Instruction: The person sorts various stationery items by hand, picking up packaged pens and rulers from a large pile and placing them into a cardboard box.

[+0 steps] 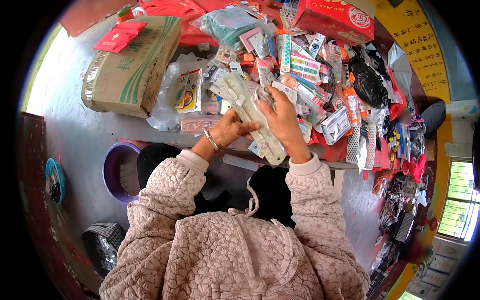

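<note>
My left hand (232, 130) grips a long, flat, pale cream strip-shaped thing (244, 106) with a rounded near end, its thumb lying across the face. It looks faintly patterned and worn; its exact kind I cannot make out. The strip slants from the pile of goods toward my lap. In my right hand (284, 119), the fingers are closed round a crumpled greyish cloth (263, 95), held against or just above the strip's right edge. A silver bangle (212, 141) circles my left wrist. Behind the strip lies a yellow-and-white packet (189, 91).
A large cardboard box (132, 65) with a red pouch (120, 37) on top stands at left. Packaged small goods (305, 70) heap across the table, with a red carton (336, 21) behind. A purple tub (113, 172) and a blue basket (55, 181) stand on the floor.
</note>
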The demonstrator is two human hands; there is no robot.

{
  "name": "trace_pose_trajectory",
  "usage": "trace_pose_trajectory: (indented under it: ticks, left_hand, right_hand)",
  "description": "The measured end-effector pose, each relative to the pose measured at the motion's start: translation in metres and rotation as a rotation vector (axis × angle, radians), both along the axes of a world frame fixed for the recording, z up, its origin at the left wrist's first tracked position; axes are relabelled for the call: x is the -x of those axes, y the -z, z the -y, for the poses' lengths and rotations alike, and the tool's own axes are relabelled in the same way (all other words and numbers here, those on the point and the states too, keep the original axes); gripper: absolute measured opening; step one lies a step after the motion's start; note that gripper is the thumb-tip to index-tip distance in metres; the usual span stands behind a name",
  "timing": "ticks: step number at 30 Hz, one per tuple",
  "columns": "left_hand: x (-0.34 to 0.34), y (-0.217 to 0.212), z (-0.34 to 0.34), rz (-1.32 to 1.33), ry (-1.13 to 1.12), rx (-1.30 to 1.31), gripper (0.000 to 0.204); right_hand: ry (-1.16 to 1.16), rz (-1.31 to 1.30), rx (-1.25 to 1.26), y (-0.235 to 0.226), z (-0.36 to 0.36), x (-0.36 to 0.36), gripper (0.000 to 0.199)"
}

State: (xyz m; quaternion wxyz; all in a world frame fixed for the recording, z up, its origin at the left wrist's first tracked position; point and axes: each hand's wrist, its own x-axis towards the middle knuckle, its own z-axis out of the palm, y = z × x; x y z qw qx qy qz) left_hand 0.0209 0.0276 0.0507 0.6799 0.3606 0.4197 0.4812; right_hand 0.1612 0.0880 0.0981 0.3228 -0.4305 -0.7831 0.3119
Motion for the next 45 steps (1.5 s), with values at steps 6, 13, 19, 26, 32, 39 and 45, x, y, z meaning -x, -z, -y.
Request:
trace_pose_trajectory:
  ticks: [6,13,19,26,32,39,45]
  left_hand:
    - [0.008,-0.007,-0.004,0.274,0.018,0.075,0.042]
    - [0.004,-0.006,-0.001,0.128,0.229,0.104,0.037]
    - [0.004,0.004,0.001,-0.054,0.547,0.104,0.038]
    - [0.011,-0.014,0.005,0.090,0.422,0.093,0.038]
    - [0.011,-0.009,0.003,0.059,0.501,0.067,0.038]
    - [0.009,-0.011,0.000,-0.019,0.453,-0.015,0.040]
    - [0.009,-0.012,0.005,0.014,0.429,-0.009,0.035]
  right_hand:
    - [0.030,0.129,0.337,-0.005,-0.024,-0.060,0.028]
    - [0.009,-0.209,0.004,-0.021,-0.013,-0.016,0.029]
    - [0.126,0.161,-0.328,-0.006,-0.013,-0.004,0.030]
    - [0.279,-0.534,0.504,0.002,-0.042,-0.039,0.027]
    - [-0.002,-0.545,0.824,-0.005,-0.010,-0.012,0.032]
    - [-0.042,-0.373,0.669,-0.005,-0.009,-0.012,0.029]
    - [-0.033,-0.335,0.496,-0.005,-0.007,-0.012,0.027]
